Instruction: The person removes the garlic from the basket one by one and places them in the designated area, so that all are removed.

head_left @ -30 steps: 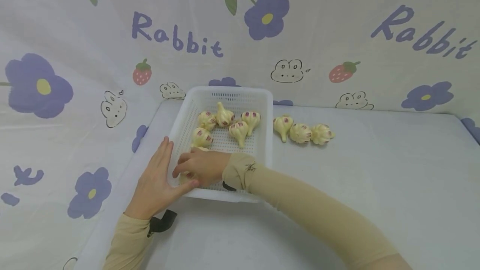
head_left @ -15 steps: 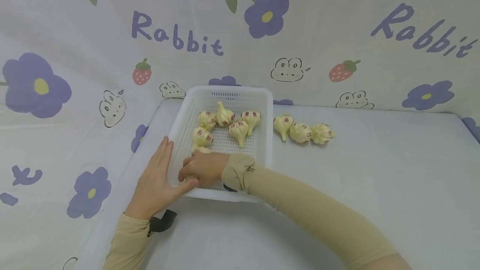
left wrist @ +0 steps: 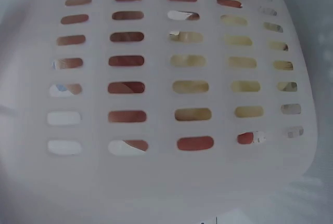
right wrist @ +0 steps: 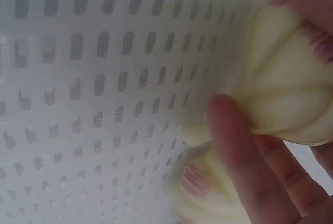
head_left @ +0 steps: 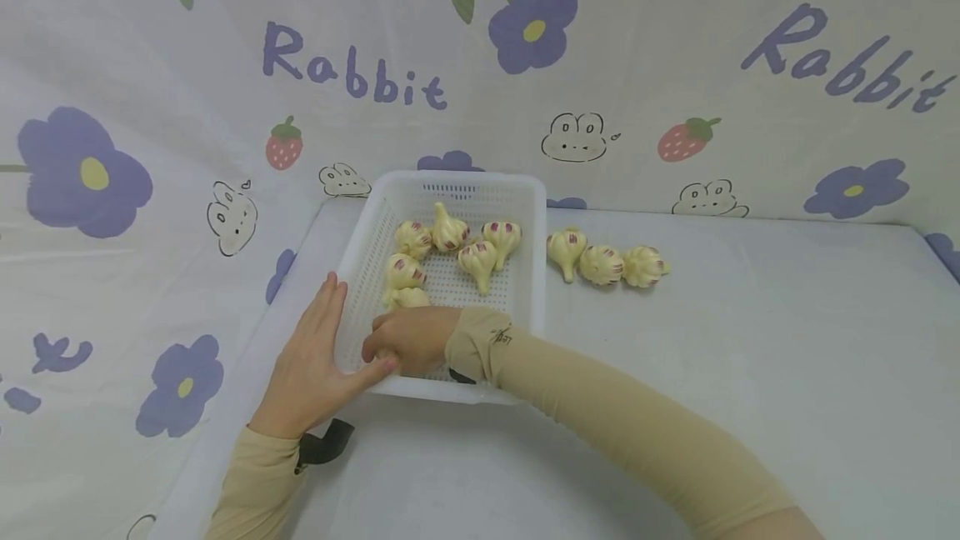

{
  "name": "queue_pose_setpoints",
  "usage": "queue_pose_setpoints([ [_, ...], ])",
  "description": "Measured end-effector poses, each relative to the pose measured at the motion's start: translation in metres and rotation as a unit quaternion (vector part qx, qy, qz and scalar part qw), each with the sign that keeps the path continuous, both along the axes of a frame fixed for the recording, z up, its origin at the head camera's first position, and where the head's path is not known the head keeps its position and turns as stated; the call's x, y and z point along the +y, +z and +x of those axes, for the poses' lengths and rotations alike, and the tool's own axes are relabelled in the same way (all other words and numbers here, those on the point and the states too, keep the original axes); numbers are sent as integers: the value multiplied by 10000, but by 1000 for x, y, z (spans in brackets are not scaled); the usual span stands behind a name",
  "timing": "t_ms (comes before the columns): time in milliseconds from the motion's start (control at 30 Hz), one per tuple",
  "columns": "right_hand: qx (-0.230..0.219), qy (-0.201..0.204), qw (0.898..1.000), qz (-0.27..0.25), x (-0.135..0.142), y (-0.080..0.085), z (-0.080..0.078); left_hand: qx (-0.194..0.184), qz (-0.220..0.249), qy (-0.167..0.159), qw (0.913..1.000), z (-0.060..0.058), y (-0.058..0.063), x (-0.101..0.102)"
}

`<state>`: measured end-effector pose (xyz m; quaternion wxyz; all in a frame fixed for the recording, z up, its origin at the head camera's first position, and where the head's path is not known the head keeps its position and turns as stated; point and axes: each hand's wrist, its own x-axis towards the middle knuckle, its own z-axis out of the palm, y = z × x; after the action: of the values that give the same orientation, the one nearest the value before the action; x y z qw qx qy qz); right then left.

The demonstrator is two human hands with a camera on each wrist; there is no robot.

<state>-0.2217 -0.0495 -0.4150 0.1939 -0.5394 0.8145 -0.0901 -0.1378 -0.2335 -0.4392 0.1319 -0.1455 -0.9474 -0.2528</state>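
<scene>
A person in beige sleeves [head_left: 615,407] leans over a white perforated plastic basket [head_left: 539,273], right hand [head_left: 412,340] holding a cream-coloured, purple-streaked garlic bulb [right wrist: 291,73] inside the near left corner, its fingers curled about the ridged body and narrow neck. The left hand [head_left: 307,377] lies fingers straight along the basket's left side, thumb over the near rim. At least six other cream bulbs [head_left: 478,263] show in the basket, and three more bulbs [head_left: 602,265] sit in a row just beside its right wall. The smooth sheen suggests moulded pieces: probably light, stiff, a little slippery and hard to bruise, best taken round the widest part of the body, with the neck a slimmer second choice. The basket looks light enough to slide unless steadied. Beneath it spreads a smooth, pale grey table [head_left: 712,398]; behind, a white cloth backdrop [head_left: 637,40] carries purple flowers, strawberries, rabbit faces and the word "Rabbit."
</scene>
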Motion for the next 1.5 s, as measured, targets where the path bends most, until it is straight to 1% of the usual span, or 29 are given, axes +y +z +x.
queue_pose_setpoints([
  [100, -4, 16, 10000, -49, 0, 0, -1, 2, 0, -12, 10000, -1, 0, 0],
  [300, -26, -34, 9998, -175, 3, 2, -4, 180, 7, -67, 9998, -1, 0, -1],
  [400, -57, -96, 9996, -248, 5, 4, -4, 198, 16, -61, 9998, -1, 0, -1],
  [567, -64, -200, 9991, -375, 8, 9, -3, 200, 4, -47, 9998, 0, -1, 0],
  [800, -49, -334, 9969, -709, 18, 19, -3, 432, -9, -95, 9990, 0, -2, -1],
  [900, -78, -401, 9948, -936, 23, 26, -4, 397, 9, -102, 9992, 0, -2, 0],
  [1000, -109, -440, 9922, -1164, 28, 33, -6, 286, -2, -79, 9996, 0, -1, 0],
  [1200, -190, -631, 9873, -1448, 40, 47, -7, 220, -8, -76, 9997, 0, -1, 0],
  [1333, -166, -723, 9839, -1629, 48, 54, -8, 172, -16, -54, 9998, -1, -1, 0],
  [1500, 32, -884, 9780, -1891, 60, 60, -7, 113, -60, 9, 9999, -1, 0, 0],
])
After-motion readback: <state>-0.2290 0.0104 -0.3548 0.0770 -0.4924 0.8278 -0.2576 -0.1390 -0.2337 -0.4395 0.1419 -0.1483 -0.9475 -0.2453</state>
